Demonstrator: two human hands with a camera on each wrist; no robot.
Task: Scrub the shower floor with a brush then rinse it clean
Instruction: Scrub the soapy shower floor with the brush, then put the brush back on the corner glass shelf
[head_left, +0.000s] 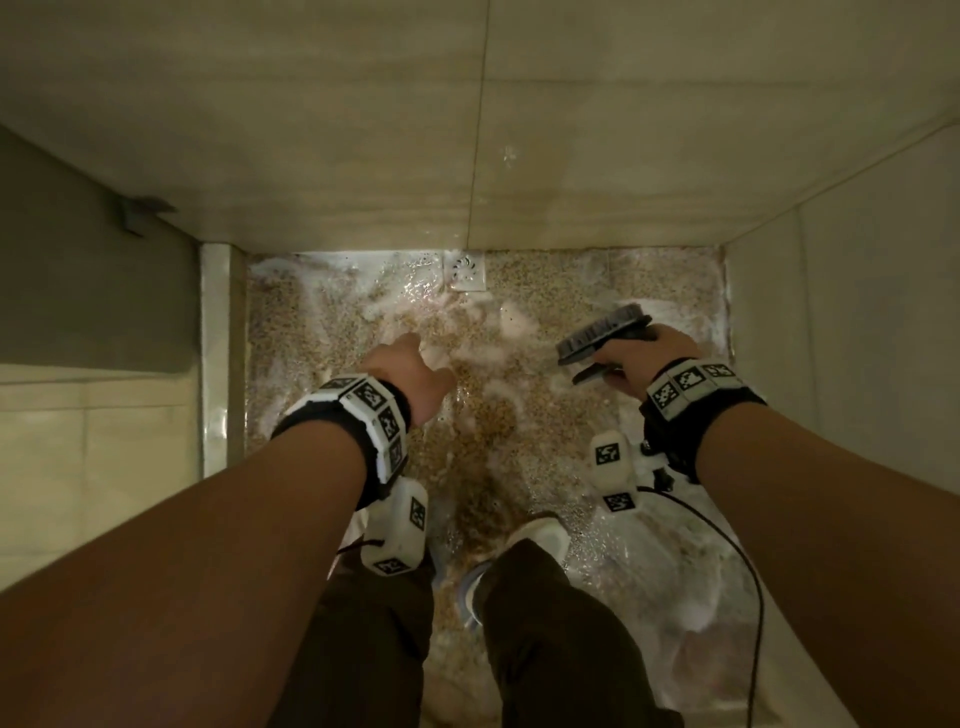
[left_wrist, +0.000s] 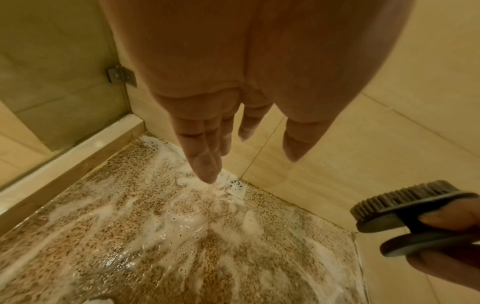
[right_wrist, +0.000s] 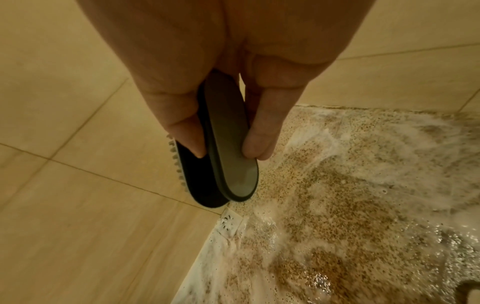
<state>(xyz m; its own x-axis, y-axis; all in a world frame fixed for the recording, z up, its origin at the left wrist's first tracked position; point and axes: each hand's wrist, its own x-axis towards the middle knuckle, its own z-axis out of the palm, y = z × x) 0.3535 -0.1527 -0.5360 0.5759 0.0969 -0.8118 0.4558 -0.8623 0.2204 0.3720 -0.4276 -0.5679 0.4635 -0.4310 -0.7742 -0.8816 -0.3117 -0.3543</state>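
The speckled brown shower floor (head_left: 519, 415) is wet and streaked with white foam (left_wrist: 166, 222). My right hand (head_left: 654, 358) grips a dark scrub brush (head_left: 602, 338) by its handle, held in the air above the floor's right side with the bristles facing away from the floor; thumb and fingers pinch the handle (right_wrist: 228, 148). The brush (left_wrist: 405, 207) also shows at the right edge of the left wrist view. My left hand (head_left: 415, 374) hangs open over the middle of the floor, fingers (left_wrist: 205, 160) straight and pointing down, holding nothing.
A square metal drain (head_left: 465, 270) sits at the floor's far edge against the tiled back wall (head_left: 467, 130). A raised curb (head_left: 215, 364) and a glass panel with a hinge (left_wrist: 120, 75) bound the left side. My shoes (head_left: 535, 540) stand on the near floor.
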